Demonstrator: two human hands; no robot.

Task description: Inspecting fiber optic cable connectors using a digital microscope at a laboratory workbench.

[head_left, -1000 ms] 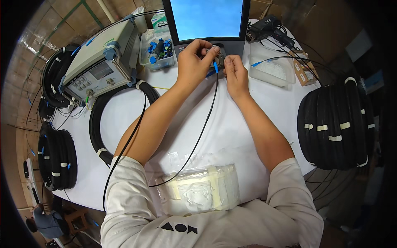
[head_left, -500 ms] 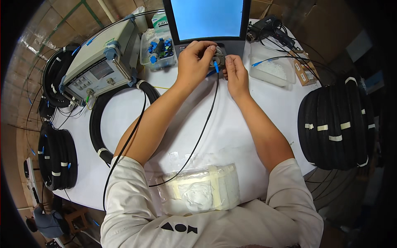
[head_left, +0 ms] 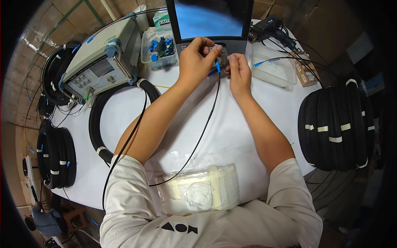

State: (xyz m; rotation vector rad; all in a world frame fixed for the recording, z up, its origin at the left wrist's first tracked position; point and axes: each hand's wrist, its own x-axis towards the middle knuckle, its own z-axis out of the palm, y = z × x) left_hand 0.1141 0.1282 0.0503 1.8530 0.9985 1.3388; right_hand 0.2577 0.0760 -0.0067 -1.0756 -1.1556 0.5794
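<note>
Two hands meet at the far edge of the tabletop (head_left: 231, 136), right under the monitor (head_left: 213, 20). I see open white surface in the middle between my forearms; the sides are crowded. My left hand (head_left: 196, 60) is curled around a small grey device (head_left: 218, 56), fingers bent over its top, with a blue connector (head_left: 218, 66) showing just below the grip. My right hand (head_left: 239, 72) pinches the device's right end with fingertips closed; whether it bears any weight I cannot tell. One thin black cable (head_left: 198, 140) runs from the connector back toward the near edge, ending by one taped plastic packet (head_left: 200, 192). One grey test instrument (head_left: 103, 62) sits at the far left corner, one clear box of blue parts (head_left: 159, 47) beside it. One loose black cable ring (head_left: 101, 120) lies left of centre. One large banded coil (head_left: 337, 124) hangs off the right edge, two coils (head_left: 56, 157) past the left.
</note>
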